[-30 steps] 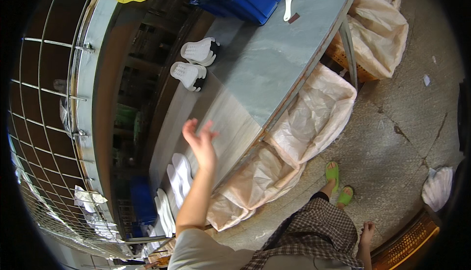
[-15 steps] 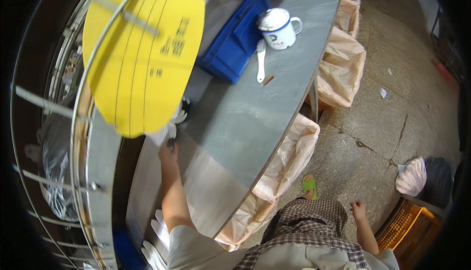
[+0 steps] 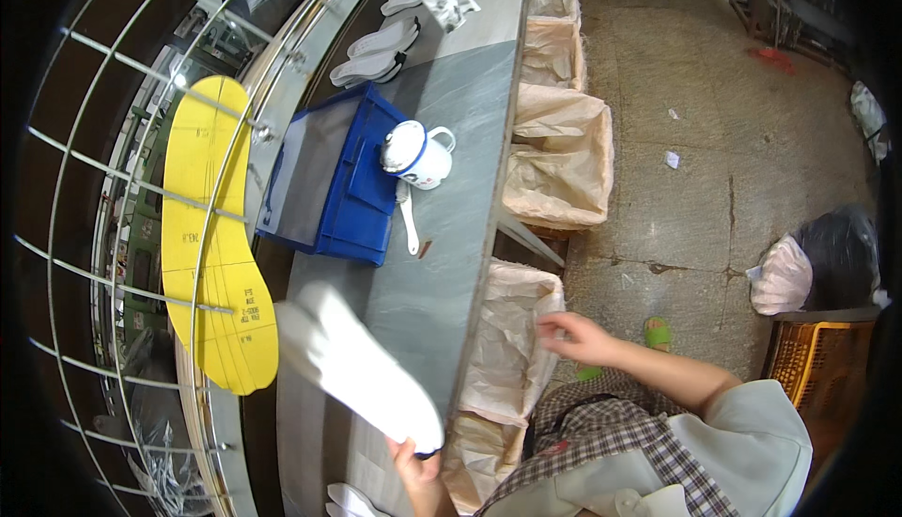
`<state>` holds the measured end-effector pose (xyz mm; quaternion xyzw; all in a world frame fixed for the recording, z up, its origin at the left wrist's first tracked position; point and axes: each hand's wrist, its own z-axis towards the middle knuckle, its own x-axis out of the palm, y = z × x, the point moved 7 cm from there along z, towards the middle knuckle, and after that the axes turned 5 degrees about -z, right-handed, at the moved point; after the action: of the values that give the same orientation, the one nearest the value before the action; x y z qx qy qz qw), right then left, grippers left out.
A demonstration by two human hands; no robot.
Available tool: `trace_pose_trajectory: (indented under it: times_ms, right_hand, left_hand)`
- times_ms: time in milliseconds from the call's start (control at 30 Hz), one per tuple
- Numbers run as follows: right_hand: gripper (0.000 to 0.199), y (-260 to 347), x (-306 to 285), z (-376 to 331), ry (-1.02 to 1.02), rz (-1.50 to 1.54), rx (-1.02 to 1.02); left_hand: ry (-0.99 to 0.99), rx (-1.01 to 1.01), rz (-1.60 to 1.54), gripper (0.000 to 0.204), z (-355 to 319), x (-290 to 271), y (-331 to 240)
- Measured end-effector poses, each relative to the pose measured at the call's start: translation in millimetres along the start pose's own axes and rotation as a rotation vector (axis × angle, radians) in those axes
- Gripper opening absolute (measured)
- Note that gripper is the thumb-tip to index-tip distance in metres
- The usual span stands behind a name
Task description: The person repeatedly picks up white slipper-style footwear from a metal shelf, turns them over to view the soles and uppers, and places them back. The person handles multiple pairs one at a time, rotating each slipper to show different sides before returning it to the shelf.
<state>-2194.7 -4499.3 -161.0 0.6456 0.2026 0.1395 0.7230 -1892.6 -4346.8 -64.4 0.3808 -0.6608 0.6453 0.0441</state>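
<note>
My left hand (image 3: 412,459) grips the near end of a long white shoe insole (image 3: 362,367), which slants up and left over the grey metal table (image 3: 451,188) and looks blurred. My right hand (image 3: 571,334) hovers with fingers apart at the rim of a pale plastic-lined sack (image 3: 507,357) hanging off the table's right edge; it holds nothing. A large yellow sole-shaped template (image 3: 211,235) hangs on the wire rack (image 3: 85,188) to the left of the insole.
A blue plastic tray (image 3: 329,188) sits on the table beyond the insole, with a white enamel mug (image 3: 413,153) and a white spoon (image 3: 407,221) beside it. More white insoles (image 3: 376,52) lie farther back. Further sacks (image 3: 559,155) line the table edge. An orange crate (image 3: 813,357) stands at the right.
The view has swung. My left hand, reaching up toward the rack before, now holds a white insole low over the table. My right hand has come up to the sack rim.
</note>
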Motion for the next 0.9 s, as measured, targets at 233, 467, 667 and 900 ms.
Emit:
trace_pose_trajectory:
  times_ms: [233,467,667,900]
  right_hand:
    - [0.098,111,-43,20,0.196,1.028,-0.061]
    - [0.078,118,-114,-18,0.201,1.241,0.137]
    - [0.077,147,-141,-27,0.183,1.094,-0.023]
    - [0.073,155,-144,-28,0.183,1.024,-0.006]
  left_hand:
    - [0.33,-0.303,0.048,0.089,-23,194,126]
    - [0.462,-0.17,0.242,0.086,11,284,142]
    - [0.46,-0.048,0.116,0.058,29,325,149]
    - [0.508,-0.085,-0.056,0.053,17,333,150]
